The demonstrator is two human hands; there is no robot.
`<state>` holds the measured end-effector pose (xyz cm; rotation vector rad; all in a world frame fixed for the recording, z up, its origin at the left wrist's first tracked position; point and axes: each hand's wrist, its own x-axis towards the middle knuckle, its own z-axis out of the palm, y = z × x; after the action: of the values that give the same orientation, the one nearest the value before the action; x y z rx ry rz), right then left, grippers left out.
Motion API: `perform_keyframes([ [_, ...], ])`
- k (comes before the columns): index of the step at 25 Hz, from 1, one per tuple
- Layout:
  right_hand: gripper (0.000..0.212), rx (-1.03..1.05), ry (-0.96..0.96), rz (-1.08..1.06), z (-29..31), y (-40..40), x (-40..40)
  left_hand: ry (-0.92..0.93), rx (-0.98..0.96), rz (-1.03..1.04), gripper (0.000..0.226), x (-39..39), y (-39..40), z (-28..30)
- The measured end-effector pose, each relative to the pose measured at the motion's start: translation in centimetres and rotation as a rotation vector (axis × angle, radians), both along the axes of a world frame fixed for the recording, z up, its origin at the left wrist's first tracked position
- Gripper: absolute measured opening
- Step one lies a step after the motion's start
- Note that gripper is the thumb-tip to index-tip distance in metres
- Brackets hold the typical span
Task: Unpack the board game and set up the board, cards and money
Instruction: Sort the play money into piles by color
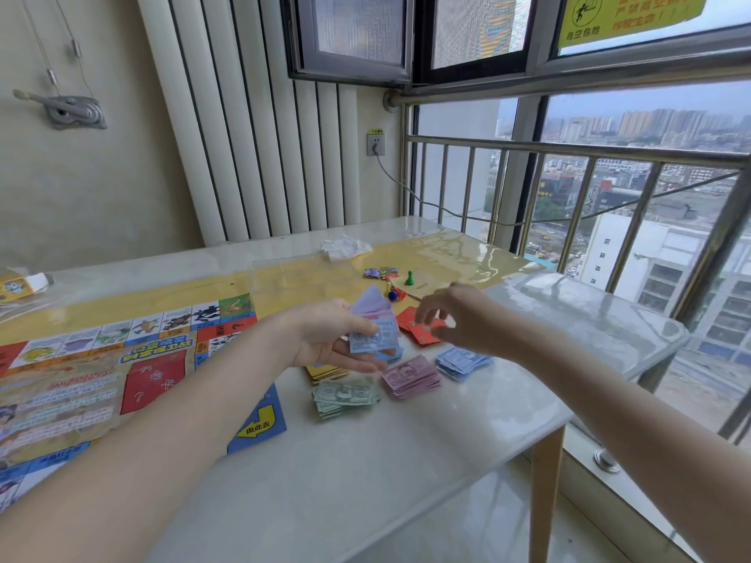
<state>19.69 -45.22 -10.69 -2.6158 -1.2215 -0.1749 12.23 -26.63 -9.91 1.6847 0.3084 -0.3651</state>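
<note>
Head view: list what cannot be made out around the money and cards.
- Right hand: motion-blurred, so its grip is unclear.
- Red cards: partly covered by that hand; print unreadable.
- Yellow cards: mostly hidden under the left hand and its blue notes.
- Game board: cut off by the left edge and crossed by the left forearm.
- Pawns beside the green pawn: too small to count.

Both forearms reach forward from the lower edge of the view, converging toward the centre. The left hand (329,339) lies palm up, thumb pressed down across the fingers — a pinching hold. The right hand (451,314) hovers just beside it, palm down, fingers loosely spread and blurred — holding nothing.
</note>
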Motion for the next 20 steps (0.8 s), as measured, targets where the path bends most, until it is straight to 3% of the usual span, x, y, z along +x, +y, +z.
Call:
perform_keyframes([
  [3,0.02,0.345,0.3,-0.057,1.5,1.0,-1.1,-0.129,-0.158,0.059,0.016,-0.1,0.1,0.2],
  [6,0.021,0.5,0.581,-0.115,1.2,1.9,-1.7,-0.193,-0.228,0.085,0.02,-0.1,-0.5,-0.4],
  [11,0.011,0.61,0.633,-0.187,1.0,1.5,-1.0,-0.188,-0.336,0.125,0.017,0.5,-1.1,0.2],
  [16,0.005,0.861,0.742,-0.307,1.7,-1.1,0.6,-0.219,-0.298,0.164,0.011,1.7,-2.9,0.8],
  [20,0.004,0.717,0.672,-0.389,0.5,-4.3,1.4,-0.223,-0.26,0.156,0.014,2.4,-4.1,0.1],
])
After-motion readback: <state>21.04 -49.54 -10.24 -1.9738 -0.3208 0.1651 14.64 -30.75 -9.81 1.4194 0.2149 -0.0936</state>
